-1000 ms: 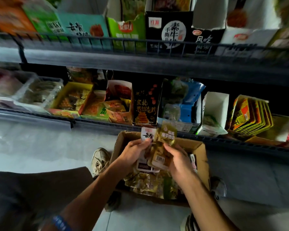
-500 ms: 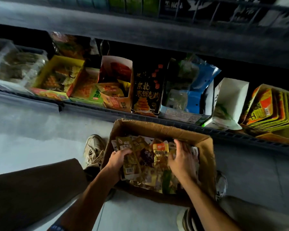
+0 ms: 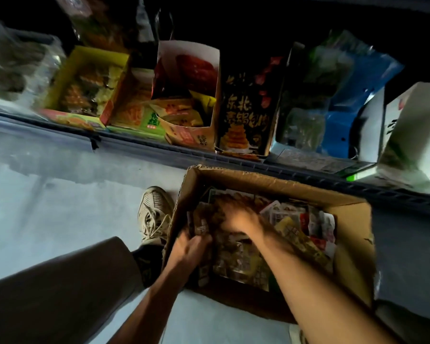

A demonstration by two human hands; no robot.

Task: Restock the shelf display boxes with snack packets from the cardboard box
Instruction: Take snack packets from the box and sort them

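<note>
Both hands worked inside the cardboard box [image 3: 271, 184] on the floor. Left hand [image 3: 189, 247] curled on a packet [image 3: 200, 228] at 9 o'clock; right hand [image 3: 236, 217] blurred, grip unclear. Risk: hasty rummaging could crumple loose snack packets [image 3: 296, 234], too many to count. Five display boxes [image 3: 189, 95] at 12.
</note>
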